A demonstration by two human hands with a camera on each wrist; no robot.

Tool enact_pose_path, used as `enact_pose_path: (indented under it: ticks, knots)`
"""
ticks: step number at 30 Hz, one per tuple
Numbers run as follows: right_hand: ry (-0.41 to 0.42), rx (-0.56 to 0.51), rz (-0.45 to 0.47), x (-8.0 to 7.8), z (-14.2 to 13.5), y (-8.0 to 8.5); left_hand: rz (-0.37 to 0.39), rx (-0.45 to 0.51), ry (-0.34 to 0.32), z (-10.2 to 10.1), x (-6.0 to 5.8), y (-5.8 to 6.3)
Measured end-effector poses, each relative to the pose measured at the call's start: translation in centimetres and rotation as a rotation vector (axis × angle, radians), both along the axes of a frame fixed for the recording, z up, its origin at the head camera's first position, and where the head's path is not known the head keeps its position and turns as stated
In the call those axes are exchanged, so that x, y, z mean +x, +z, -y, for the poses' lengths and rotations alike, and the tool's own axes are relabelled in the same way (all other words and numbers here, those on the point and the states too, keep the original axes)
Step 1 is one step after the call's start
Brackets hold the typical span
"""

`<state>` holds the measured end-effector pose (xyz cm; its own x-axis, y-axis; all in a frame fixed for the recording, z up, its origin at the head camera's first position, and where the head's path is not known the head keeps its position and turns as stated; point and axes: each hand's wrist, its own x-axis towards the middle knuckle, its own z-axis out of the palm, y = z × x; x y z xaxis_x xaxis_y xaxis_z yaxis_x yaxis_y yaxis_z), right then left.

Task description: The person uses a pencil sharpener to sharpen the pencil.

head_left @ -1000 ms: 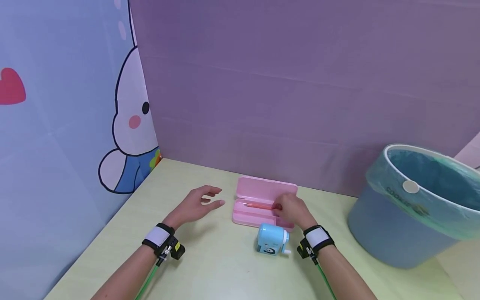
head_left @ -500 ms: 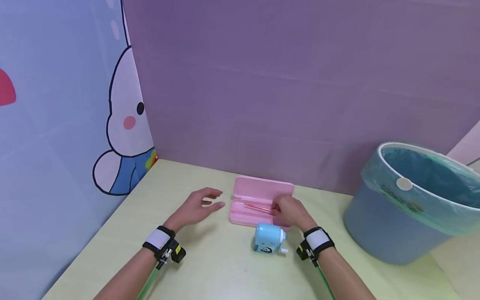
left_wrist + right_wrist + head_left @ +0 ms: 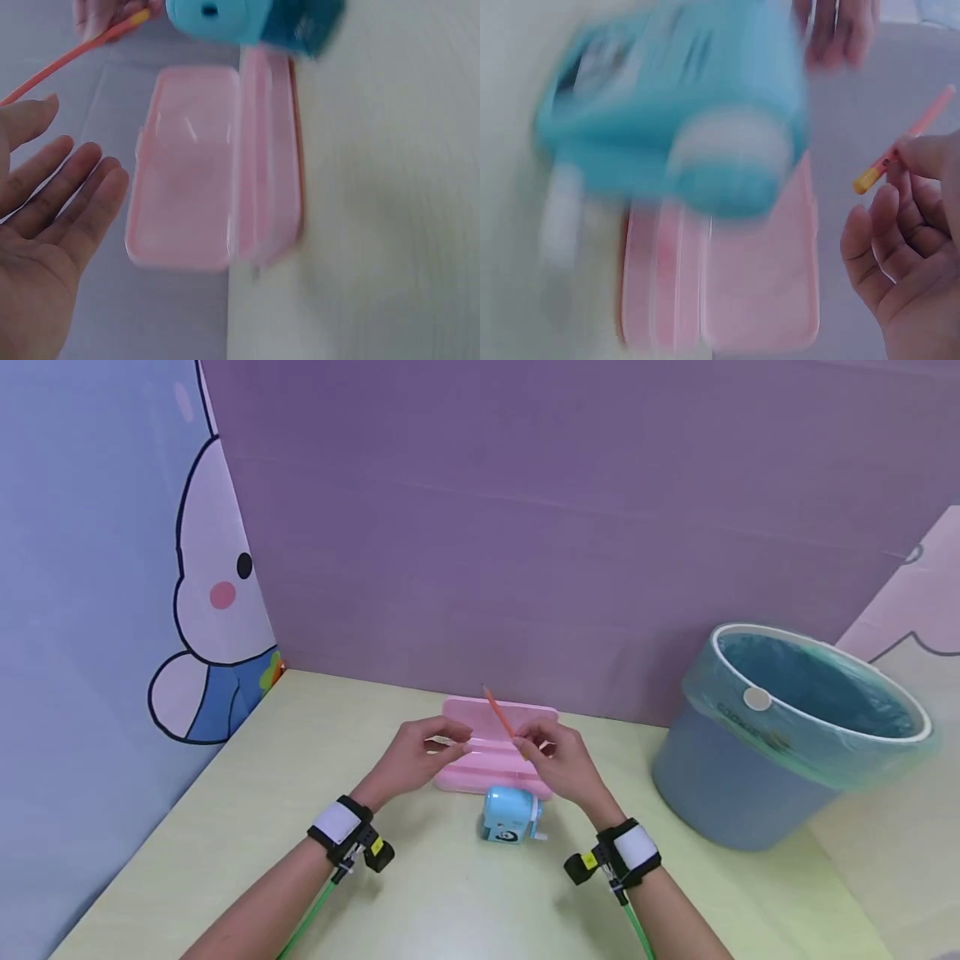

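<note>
In the head view my right hand (image 3: 562, 764) pinches an orange pencil (image 3: 498, 712) between thumb and fingertips, its point slanting up and left. The pencil's yellow end (image 3: 867, 181) sticks out below the fingertips in the right wrist view. My left hand (image 3: 423, 752) holds nothing; its fingers are relaxed and its palm (image 3: 37, 277) shows in the left wrist view. Beneath both hands a pink pencil case (image 3: 480, 781) lies on the table with its lid raised. A blue crank pencil sharpener (image 3: 506, 814) with a panda picture stands just in front of the case.
To the right stands a large blue-grey bin (image 3: 738, 768) with a white rim and a green plastic liner. A purple wall covering (image 3: 525, 568) rises behind the pale table (image 3: 435, 893). On the left hangs a blue cloth with a cartoon figure (image 3: 217, 577).
My right hand has lifted the pencil out of the pink case and tilted it point-up. My left hand has come closer to the right. The head view has swung slightly right.
</note>
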<state>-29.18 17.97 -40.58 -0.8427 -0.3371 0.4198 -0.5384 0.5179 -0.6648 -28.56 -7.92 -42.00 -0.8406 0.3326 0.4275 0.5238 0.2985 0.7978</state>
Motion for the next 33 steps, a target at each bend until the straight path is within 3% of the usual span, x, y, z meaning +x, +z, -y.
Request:
enact_pose_path:
  ticks: [4, 6, 9, 13, 17, 22, 28, 33]
  knots:
    - [0.029, -0.106, 0.067, 1.4, 2.3, 0.8, -0.006, 0.118, -0.035, -1.7, 0.7, 1.0]
    - [0.037, -0.13, 0.086, 2.2, 3.3, 1.4, 0.006, 0.17, -0.017, -2.3, 1.4, 1.6]
    - [0.046, -0.168, 0.092, 2.6, 4.2, 1.4, 0.024, 0.232, 0.011, -2.8, 1.8, 1.6]
    - [0.047, -0.155, 0.093, 2.7, 4.3, 1.0, 0.028, 0.246, 0.035, -2.5, 1.7, 1.2]
    - [0.047, -0.058, 0.044, 2.9, 3.2, 1.3, 0.012, 0.161, 0.034, -0.7, 1.5, 1.6]
    - [0.07, 0.079, -0.01, 2.4, 1.0, 1.4, -0.014, -0.058, 0.061, 2.9, 1.2, 2.0]
    - [0.162, 0.268, 0.026, 2.6, -1.3, 0.2, -0.004, -0.345, 0.05, 5.3, 1.6, 1.3]
    - [0.212, 0.361, 0.081, 3.0, -1.7, -1.1, 0.028, -0.442, -0.003, 5.6, 2.3, 0.2]
